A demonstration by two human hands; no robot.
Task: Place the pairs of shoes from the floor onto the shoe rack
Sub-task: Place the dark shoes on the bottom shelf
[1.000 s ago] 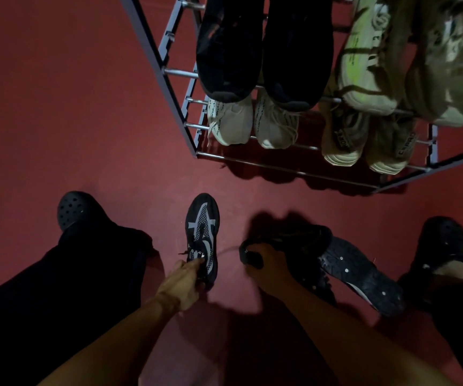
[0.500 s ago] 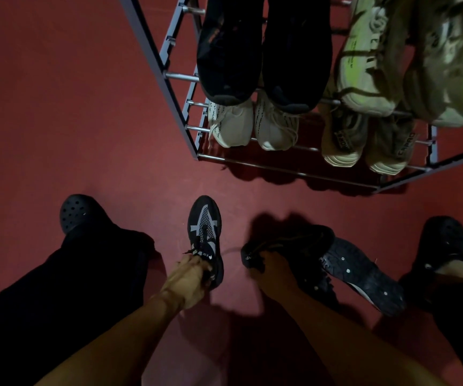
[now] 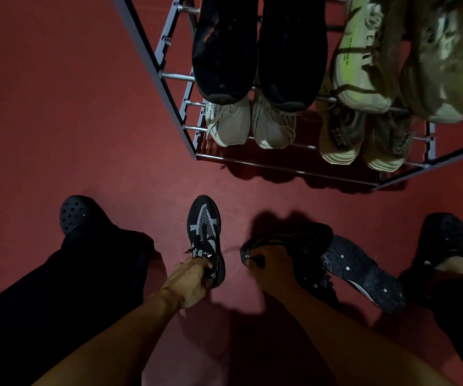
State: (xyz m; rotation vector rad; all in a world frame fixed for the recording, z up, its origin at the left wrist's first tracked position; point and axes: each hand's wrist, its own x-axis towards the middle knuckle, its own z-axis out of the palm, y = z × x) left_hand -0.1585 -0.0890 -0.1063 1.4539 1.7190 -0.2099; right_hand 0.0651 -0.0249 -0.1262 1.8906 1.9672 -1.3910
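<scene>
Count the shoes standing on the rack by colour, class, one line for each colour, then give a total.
Black shoes: 2
White shoes: 2
Pale green shoes: 2
Beige shoes with lettering: 2
Total on the shoe rack: 8

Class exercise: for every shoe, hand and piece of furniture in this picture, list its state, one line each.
Left hand: grip closed on the upright sneaker's heel.
Upright sneaker: sole down on the floor.
Right hand: grip closed on the tipped sneaker.
Tipped sneaker: on its side, sole showing.
Shoe rack: standing, four pairs on it.
</scene>
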